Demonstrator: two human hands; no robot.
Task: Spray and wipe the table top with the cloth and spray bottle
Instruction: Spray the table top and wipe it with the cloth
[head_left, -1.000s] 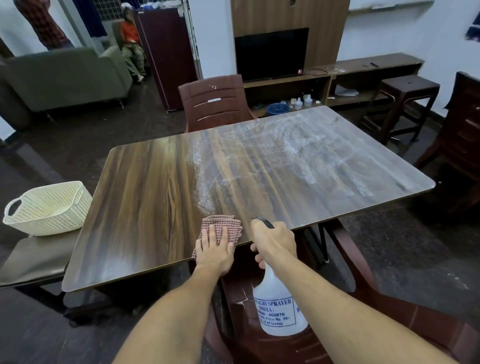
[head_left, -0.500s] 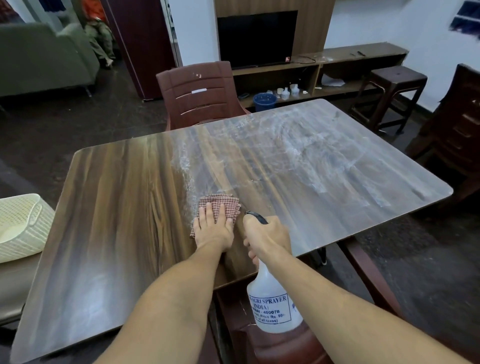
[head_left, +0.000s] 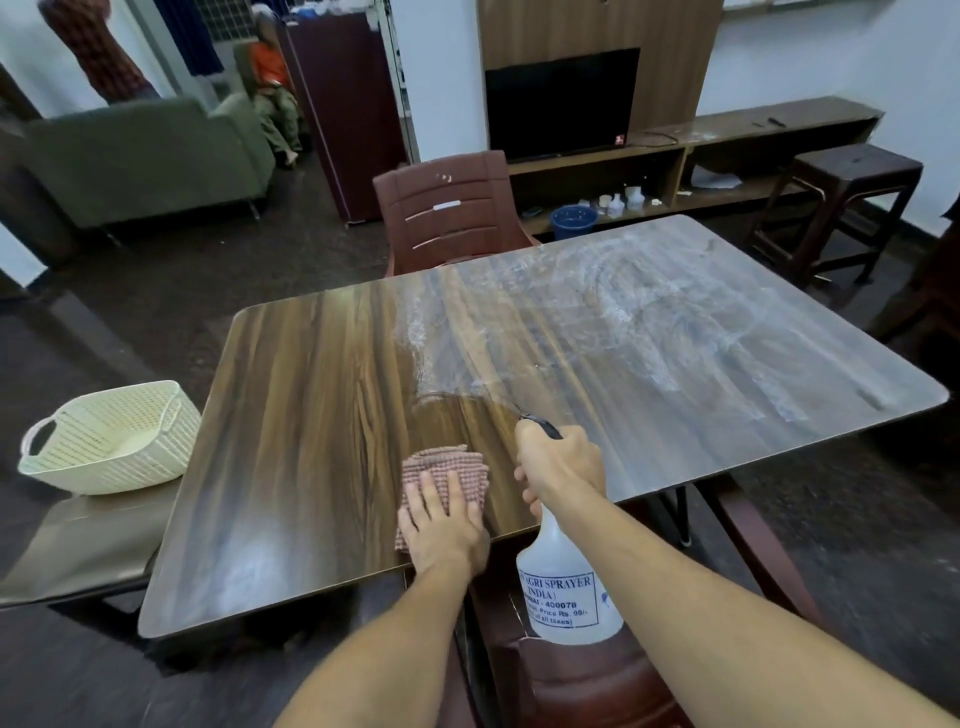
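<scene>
Cloth (head_left: 447, 470), a pink checked one folded into a pad, lay under the left hand (head_left: 441, 525) close to the near edge of the desk (head_left: 311, 415). The palm pressed it flat with the fingers (head_left: 434, 493) spread and straight, not curled around the fabric. Half a second before, the same hand and cloth had been farther in on the desk top, at the edge of the white smeared patch; now they sat nearer the person, on a strip of dark, clear wood grain. An arc-shaped border in the film just beyond the cloth marked where the whitish haze ended. That haze covered the right and far half of the desk, while the left half showed bare wood.

The right hand (head_left: 558, 465) was wrapped tight around the neck of the spray bottle (head_left: 566, 592), its fingers closed on the black trigger head (head_left: 540, 426), which pointed out over the desk. The translucent bottle body hung below the desk edge, in front of a brown chair seat (head_left: 587, 675), much as it had in both earlier frames. Whether the trigger was squeezed could not be told.

A cream basket (head_left: 111, 441) stood on a low seat to the left of the desk, again fully in view as it had been a second earlier. A brown chair (head_left: 447, 213) stood at the far side.
</scene>
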